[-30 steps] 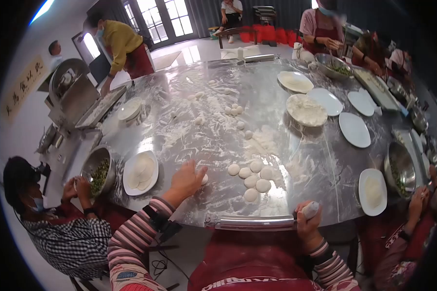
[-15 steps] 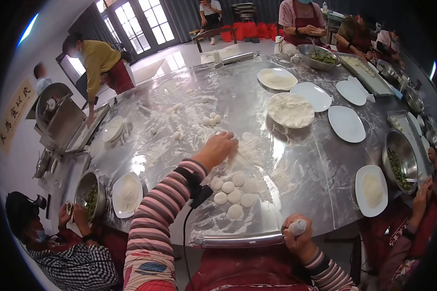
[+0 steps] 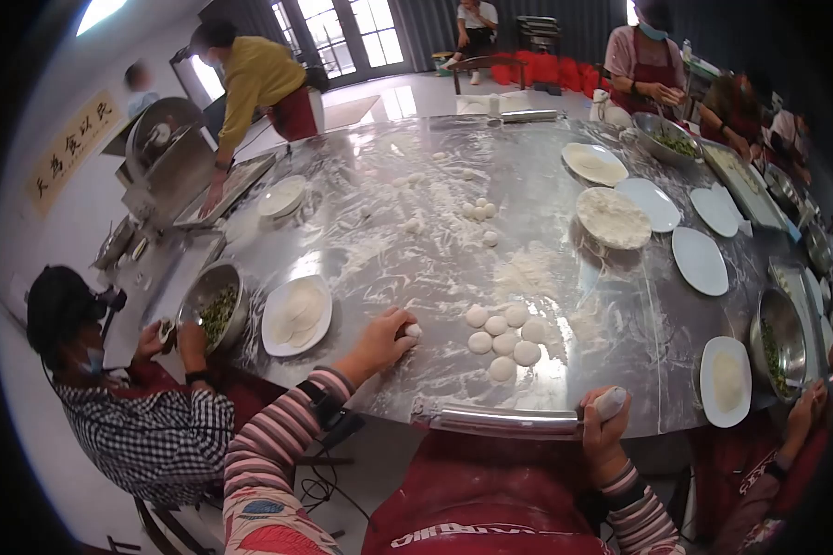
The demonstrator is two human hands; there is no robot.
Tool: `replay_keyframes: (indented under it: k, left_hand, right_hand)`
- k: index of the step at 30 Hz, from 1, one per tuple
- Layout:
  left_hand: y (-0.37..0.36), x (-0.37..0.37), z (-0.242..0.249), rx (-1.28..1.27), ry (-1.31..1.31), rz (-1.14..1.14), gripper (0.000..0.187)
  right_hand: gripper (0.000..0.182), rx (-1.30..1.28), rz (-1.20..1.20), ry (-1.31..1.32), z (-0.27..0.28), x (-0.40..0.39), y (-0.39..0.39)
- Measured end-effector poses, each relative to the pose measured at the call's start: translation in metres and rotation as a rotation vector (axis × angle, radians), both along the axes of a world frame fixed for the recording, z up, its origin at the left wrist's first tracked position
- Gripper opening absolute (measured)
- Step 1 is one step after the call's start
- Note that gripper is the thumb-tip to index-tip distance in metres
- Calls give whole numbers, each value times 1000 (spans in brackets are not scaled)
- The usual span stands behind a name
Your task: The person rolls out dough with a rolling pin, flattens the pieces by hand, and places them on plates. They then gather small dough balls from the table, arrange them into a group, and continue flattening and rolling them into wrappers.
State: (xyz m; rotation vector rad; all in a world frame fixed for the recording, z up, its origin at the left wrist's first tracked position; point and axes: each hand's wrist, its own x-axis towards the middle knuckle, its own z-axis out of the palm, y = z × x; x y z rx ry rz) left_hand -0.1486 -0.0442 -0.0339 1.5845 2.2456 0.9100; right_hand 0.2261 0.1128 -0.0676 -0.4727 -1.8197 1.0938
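My left hand (image 3: 379, 342) is over the left front of the metal table, fingers closed on a small dough ball (image 3: 413, 330) low at the tabletop. My right hand (image 3: 603, 430) grips the white end handle of a shiny metal rolling pin (image 3: 500, 419), which lies along the table's near edge. Between my hands, a little farther in, is a cluster of flattened dough rounds (image 3: 503, 344). Beyond them lies a patch of loose flour (image 3: 532, 268), with several small dough balls (image 3: 478, 210) farther back.
A plate of dough wrappers (image 3: 296, 315) and a steel bowl of green filling (image 3: 215, 305) stand on the left, beside a person in a checked shirt. To the right are a plate of flour (image 3: 613, 219), white plates (image 3: 700, 261) and another filling bowl (image 3: 779, 342). Other people work around the table.
My left hand has drawn back from the floury middle to the left front, and a dough ball now shows at its fingertips. My right hand stays on the rolling pin. The view has swung left.
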Motion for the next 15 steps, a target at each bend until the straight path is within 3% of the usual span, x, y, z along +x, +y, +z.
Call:
replay_keyframes:
  k: [3,4,8,10,11,13,15]
  left_hand:
    - [1,-3,5,59,-7,12,37]
    - [5,-7,14,63,160,30,47]
    - [36,8,30,258,372,198,56]
    - [44,19,10,112,639,155,62]
    - [44,21,-1,115,630,149,62]
    - [44,23,-15,-132,469,67,62]
    - [41,16,-17,-143,485,41,62]
  right_hand:
    - [24,11,-20,-19,2,1,0]
    - [23,0,-34,-13,0,0,0]
    - [22,30,-58,-18,-6,-2,2]
    - [21,-16,-77,2,-3,-4,0]
    - [21,-14,-84,-7,-7,-3,0]
    - [22,-23,-68,-1,-14,-1,5]
    - [23,-47,-76,-2,-8,0,-1]
